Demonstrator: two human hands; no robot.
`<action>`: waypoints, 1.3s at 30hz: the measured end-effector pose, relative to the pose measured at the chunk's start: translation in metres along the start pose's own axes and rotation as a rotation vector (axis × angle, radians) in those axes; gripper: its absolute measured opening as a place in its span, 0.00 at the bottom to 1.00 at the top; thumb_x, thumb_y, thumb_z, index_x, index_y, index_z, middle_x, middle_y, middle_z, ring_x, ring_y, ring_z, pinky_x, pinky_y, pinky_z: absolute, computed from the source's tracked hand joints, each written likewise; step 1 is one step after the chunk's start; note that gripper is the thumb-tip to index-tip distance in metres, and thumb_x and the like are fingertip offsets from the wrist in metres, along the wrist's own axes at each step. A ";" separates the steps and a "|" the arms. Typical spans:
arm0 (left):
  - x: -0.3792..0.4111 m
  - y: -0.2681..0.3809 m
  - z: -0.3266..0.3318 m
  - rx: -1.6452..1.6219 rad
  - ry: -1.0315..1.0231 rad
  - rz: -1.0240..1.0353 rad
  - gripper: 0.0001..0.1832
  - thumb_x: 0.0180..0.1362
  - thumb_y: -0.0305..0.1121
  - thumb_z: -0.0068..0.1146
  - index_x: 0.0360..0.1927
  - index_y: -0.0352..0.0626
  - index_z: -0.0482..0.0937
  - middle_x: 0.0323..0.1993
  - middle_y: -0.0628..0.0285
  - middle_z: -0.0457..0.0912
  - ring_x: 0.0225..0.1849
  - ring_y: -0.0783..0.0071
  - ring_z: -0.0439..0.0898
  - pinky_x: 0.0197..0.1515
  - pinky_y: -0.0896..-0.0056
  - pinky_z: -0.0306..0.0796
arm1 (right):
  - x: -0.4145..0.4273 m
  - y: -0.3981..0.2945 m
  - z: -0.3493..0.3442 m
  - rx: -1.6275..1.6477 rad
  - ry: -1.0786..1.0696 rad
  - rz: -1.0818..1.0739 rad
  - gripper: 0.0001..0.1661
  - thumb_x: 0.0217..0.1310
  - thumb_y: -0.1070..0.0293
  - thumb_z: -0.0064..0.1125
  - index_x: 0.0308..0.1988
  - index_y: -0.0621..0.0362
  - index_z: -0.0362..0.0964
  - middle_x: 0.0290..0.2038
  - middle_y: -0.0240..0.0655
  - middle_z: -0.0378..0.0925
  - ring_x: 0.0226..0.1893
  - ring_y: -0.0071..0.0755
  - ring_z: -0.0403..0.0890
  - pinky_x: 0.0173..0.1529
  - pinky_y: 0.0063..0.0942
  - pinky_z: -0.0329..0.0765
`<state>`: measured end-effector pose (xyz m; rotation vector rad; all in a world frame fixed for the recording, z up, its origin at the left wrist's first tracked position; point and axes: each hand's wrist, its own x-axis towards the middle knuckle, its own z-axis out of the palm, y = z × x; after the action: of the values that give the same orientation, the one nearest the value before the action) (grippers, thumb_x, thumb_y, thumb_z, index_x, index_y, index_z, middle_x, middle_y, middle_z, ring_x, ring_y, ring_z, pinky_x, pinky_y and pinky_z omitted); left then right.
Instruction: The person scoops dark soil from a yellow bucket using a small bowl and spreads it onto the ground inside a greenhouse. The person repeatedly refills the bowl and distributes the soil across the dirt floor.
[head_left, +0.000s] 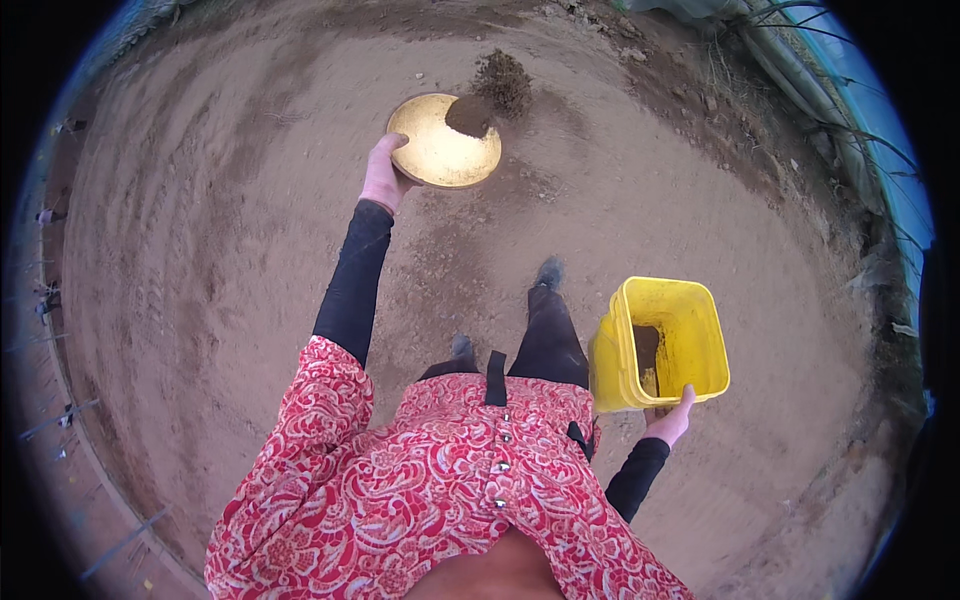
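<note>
My left hand (388, 169) grips the rim of a shallow round basin (435, 154), its thumb over the inner edge. Dark soil (469, 116) covers the basin's far right side. Just past that rim is a loose, crumbly clump of soil (503, 84); whether it is in the air or on the ground, I cannot tell. On the other side, my right hand (671, 421) holds a square yellow plastic bucket (679, 300) by its near rim, thumb inside. The bucket tilts with its mouth towards me, and some dark matter (646, 352) shows deep inside it.
Bare, dusty ground (225, 225) spreads around my boots (550, 273). A bank of darker earth (697, 127) runs along the right, beside plastic sheeting (795, 67) and blue sheeting (877, 112). At the far left a pale edge (71, 390) curves past small, blurred things.
</note>
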<state>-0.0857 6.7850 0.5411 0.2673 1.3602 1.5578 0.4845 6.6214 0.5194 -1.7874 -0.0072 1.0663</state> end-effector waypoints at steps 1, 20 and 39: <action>-0.003 -0.001 0.021 -0.082 0.033 -0.038 0.26 0.54 0.40 0.53 0.53 0.34 0.71 0.44 0.49 0.80 0.43 0.57 0.82 0.43 0.56 0.77 | 0.009 -0.007 0.009 0.012 -0.006 0.000 0.40 0.58 0.44 0.60 0.60 0.63 0.65 0.55 0.44 0.73 0.52 0.43 0.77 0.54 0.43 0.76; 0.034 -0.078 0.110 -0.077 0.185 -0.205 0.29 0.53 0.38 0.57 0.57 0.34 0.69 0.52 0.50 0.77 0.54 0.57 0.77 0.55 0.53 0.73 | 0.181 -0.180 0.141 -0.329 -0.022 -0.115 0.33 0.57 0.47 0.64 0.50 0.65 0.69 0.45 0.40 0.76 0.42 0.34 0.80 0.41 0.32 0.82; 0.049 -0.111 0.046 0.403 0.290 -0.393 0.24 0.52 0.43 0.59 0.50 0.39 0.78 0.42 0.53 0.82 0.39 0.61 0.84 0.38 0.54 0.79 | 0.159 -0.145 0.202 -0.435 -0.177 -0.009 0.32 0.59 0.48 0.62 0.52 0.63 0.71 0.43 0.40 0.80 0.39 0.37 0.83 0.39 0.36 0.82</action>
<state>-0.0172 6.8356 0.4433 0.0105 1.8281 1.0153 0.5126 6.9141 0.5049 -2.0644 -0.3805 1.2841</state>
